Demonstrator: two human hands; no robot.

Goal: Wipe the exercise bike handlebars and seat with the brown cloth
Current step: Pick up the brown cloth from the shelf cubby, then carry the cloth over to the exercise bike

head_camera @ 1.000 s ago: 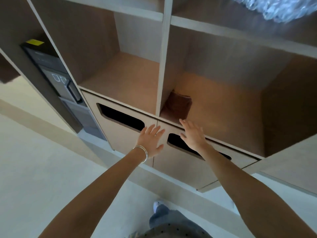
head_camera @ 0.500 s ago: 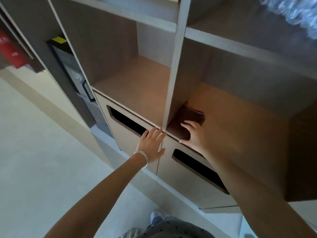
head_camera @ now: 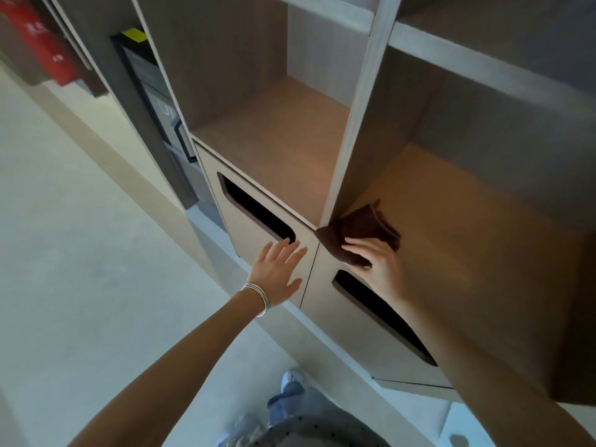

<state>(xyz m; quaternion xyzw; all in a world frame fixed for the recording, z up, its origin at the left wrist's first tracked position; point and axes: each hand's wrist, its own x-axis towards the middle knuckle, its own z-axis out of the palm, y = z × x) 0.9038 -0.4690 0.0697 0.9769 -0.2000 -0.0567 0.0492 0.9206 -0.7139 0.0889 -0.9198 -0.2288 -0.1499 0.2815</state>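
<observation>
Observer: Shelving unit (head_camera: 364, 124), count one, wood-toned, rising beyond both sets of fingertips. Open compartments at finger height: two, split by one upright divider.

Recorder: Doors?

Observer: Two, under the compartments. Left door (head_camera: 209, 169) and right door (head_camera: 338, 324), each with one dark slot cut-out. The left door sits behind the left fingers; the right door sits below the right fingers.

Recorder: Hands, count and state.

Observer: Two, forearms bare. Left hand (head_camera: 277, 272): fingers (head_camera: 283, 250) straight, slightly spread, tips at the lower end of the left door's slot. Contact with the door: cannot tell. Right hand (head_camera: 383, 266): fingers (head_camera: 358, 245) close together, curled over the near edge of the brown cloth (head_camera: 358, 233), thumb at its hanging corner, pinching it.

Recorder: Cloth location?

Observer: Count one, folded. It lies on the right compartment's floor at the front lip, just beside the divider's foot. Most of it lies beyond the right fingertips; one corner hangs over the lip beneath them.

Recorder: Small items?

Observer: Thin silver bangles (head_camera: 258, 295) on the left wrist, behind the fingers; exact count not legible. One shoe toe (head_camera: 292, 380), well below both hands.
</observation>
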